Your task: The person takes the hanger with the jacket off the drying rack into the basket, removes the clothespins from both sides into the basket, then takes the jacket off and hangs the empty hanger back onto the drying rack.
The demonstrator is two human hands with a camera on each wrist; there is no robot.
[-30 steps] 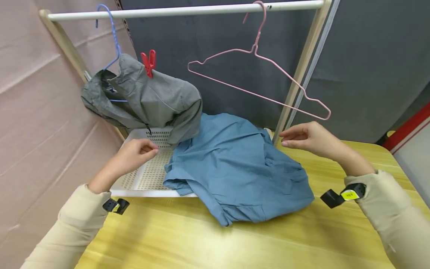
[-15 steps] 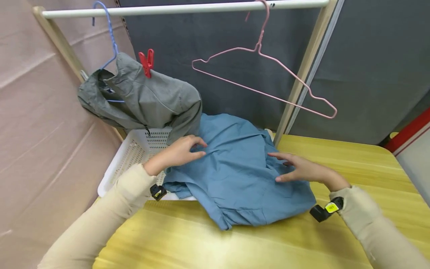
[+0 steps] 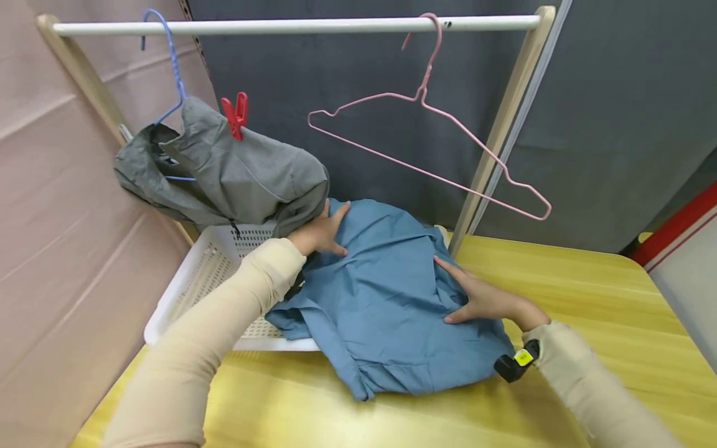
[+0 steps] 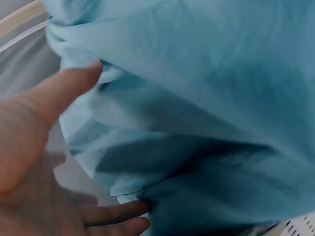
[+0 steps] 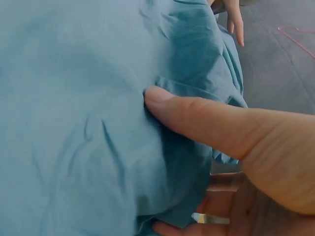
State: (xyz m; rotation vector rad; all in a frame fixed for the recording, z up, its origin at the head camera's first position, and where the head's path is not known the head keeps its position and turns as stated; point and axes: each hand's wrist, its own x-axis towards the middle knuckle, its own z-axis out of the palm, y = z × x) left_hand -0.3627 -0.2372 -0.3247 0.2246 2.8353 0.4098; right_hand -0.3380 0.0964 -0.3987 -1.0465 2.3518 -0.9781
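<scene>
Yellow tabletop (image 3: 549,267) lies beneath; I see the left hand (image 3: 319,233) and right hand (image 3: 483,297) spread, thumbs apart from fingers, against the blue garment (image 3: 386,292), draped from the white basket (image 3: 274,344) onto the tabletop. Lifted this loosely, its folds could slip; raised leftward, it could snag the nearby grey jacket (image 3: 269,174).
</scene>
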